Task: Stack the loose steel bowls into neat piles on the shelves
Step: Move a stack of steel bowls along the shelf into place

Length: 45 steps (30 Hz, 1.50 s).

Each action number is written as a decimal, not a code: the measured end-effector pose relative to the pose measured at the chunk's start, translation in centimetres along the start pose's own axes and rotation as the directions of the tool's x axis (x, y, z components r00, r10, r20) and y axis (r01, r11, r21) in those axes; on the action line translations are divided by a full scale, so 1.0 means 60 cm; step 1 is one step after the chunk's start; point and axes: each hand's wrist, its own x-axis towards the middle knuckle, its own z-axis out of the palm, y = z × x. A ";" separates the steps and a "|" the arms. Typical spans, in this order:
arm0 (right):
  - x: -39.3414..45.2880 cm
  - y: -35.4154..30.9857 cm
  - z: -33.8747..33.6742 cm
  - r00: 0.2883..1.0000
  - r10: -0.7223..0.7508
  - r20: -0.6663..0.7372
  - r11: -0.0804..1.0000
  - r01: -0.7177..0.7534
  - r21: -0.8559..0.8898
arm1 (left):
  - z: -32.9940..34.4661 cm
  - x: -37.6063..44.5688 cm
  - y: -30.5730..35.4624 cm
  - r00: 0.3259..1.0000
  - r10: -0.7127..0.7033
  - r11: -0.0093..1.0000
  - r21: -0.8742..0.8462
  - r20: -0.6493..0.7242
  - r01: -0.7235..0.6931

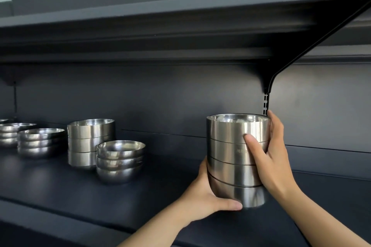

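Both hands (204, 194) grip bowl stack (236, 158) (prob. resting on shelf (80, 186))

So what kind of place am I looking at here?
Probably a shop display or stockroom, not a home kitchen: dark metal bracket shelving on a slotted wall upright, bearing several piles of identical shiny steel bowls. Both hands grip another straight-sided stack.

This looks like a shop or a storeroom for kitchenware. Dark metal shelves (100, 186) hang on angled brackets (301, 50) that hook into a slotted upright (266, 104) on a dark back panel (180, 96), the sort of fitting used for retail display. On the shelf stand several piles of identical steel bowls (120, 160), far more of one kind than a home would keep.
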 end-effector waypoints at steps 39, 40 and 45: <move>-0.155 -0.304 0.385 0.991 0.021 -0.129 0.985 0.002 0.173 | -0.427 -0.309 -0.021 0.994 0.093 0.995 -0.021 -0.059 -0.094; -0.156 -0.307 0.389 0.992 0.020 -0.125 0.985 0.002 0.171 | -0.432 -0.311 -0.023 0.993 0.093 0.995 -0.014 -0.067 -0.094; -0.163 -0.323 0.419 0.994 0.030 -0.104 0.989 -0.015 0.147 | -0.461 -0.322 -0.031 0.996 0.076 0.997 -0.024 -0.050 -0.078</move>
